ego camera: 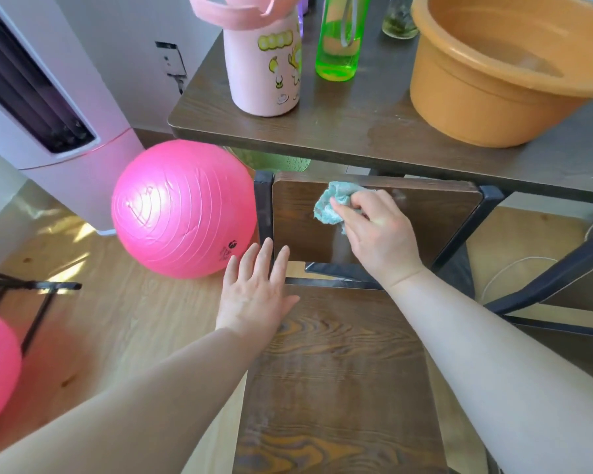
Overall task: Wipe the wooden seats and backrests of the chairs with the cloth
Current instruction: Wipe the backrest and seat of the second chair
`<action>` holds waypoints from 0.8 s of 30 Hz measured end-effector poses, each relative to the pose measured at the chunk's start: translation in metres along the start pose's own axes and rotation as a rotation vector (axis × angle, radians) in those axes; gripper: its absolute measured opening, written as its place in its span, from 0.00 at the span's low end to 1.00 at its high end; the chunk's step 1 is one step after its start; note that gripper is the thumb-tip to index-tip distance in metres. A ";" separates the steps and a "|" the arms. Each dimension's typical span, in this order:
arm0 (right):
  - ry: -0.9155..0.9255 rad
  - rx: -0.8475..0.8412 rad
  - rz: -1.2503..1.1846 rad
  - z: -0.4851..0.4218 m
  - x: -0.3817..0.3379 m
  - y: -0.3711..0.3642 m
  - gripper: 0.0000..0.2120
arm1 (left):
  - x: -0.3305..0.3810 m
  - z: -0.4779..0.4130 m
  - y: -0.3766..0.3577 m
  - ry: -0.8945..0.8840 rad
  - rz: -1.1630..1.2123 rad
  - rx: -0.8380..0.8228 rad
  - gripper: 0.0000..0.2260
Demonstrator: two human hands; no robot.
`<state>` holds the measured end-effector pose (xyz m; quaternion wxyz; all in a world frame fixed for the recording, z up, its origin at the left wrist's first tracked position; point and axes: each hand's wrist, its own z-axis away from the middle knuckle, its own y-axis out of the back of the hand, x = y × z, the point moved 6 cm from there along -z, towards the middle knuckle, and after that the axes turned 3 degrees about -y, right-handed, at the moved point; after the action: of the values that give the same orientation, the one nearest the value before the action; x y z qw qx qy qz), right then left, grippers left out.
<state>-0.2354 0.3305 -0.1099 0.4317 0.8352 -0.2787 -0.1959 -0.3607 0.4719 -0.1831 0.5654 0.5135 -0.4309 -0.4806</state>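
Though crumpled — fluffy teal cloth (332,204)

Table (356,131) front edge overhangs the backrest (425,217) top: tight above. Pink ball (184,208) sits just beside the backrest's left post. Black table brace (555,270) crosses the right side. Gap between backrest and seat (339,371) open; floor (134,319) left of seat free.
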 end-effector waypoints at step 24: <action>-0.290 -0.290 -0.163 0.098 0.020 -0.038 0.12 | 0.032 0.007 -0.024 -0.046 -0.001 -0.053 0.36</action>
<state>-0.2643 0.2754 -0.1972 0.4856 0.7471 -0.2386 -0.3863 -0.3643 0.4386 -0.2068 0.5686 0.4875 -0.4306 -0.5036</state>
